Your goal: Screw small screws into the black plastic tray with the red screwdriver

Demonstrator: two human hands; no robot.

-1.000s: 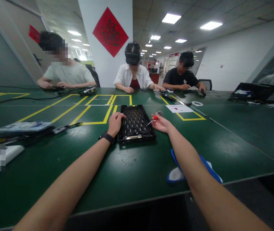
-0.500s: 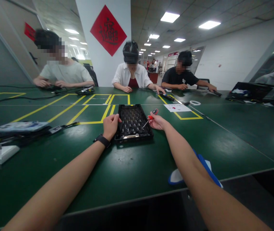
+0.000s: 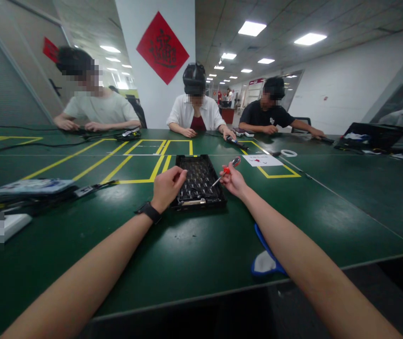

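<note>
A shallow black tray (image 3: 203, 205) with rows of small silvery pieces inside lies on the green table before me. My right hand (image 3: 235, 181) is closed on a screwdriver (image 3: 226, 170) with a red and dark handle, at the tray's right side. Its thin metal shaft slants down to the left, with the tip over the tray's inside. Over the tray's left edge is my left hand (image 3: 168, 189), with thumb and forefinger pressed together. Whatever may sit in that pinch is too small to tell. A dark band is on my left wrist.
White paper (image 3: 262, 160) with small marks lies right of the tray, near a white ring (image 3: 289, 153). A blue-and-white item (image 3: 264, 262) is partly under my right forearm. Cables and a flat box (image 3: 33, 186) lie at left. Several people sit across the table.
My left hand has moved right, from beside the tray to over its left edge. The screwdriver's handle has risen slightly. Across the table, a person's hand has shifted left with a dark tool.
</note>
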